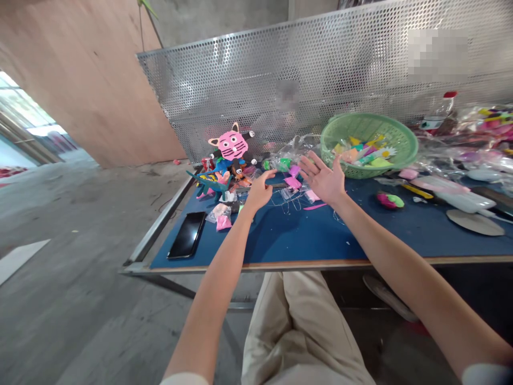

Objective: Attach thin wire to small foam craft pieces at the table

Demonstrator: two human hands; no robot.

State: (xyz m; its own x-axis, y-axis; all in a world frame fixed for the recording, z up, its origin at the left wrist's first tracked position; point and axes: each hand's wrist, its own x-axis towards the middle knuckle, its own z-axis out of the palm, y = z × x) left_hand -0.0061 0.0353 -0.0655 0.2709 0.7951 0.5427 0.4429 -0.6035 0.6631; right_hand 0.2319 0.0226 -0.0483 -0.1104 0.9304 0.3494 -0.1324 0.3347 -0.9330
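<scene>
My right hand (324,179) is raised above the table with its palm showing and fingers spread; nothing is in it. My left hand (260,192) hovers to its left, thumb and index finger apart in a loose curve, with no object visible between them. Between and behind the hands lie small pink clay packets (294,182) and green packets (284,163) in clear plastic. A thin pink strip (315,206) lies below my right hand. Left of my left hand stands a pink cat-faced figure (233,144) among other clay figures, including a teal one (214,187).
A black phone (187,235) lies near the left front corner of the blue table (304,243). A green basket (411,144) holds colourful pieces. Farther right are a pink-green lump (389,201), a yellow-handled tool (417,191), plastic bags and a red-capped bottle (443,115). A perforated metal panel (248,75) stands behind.
</scene>
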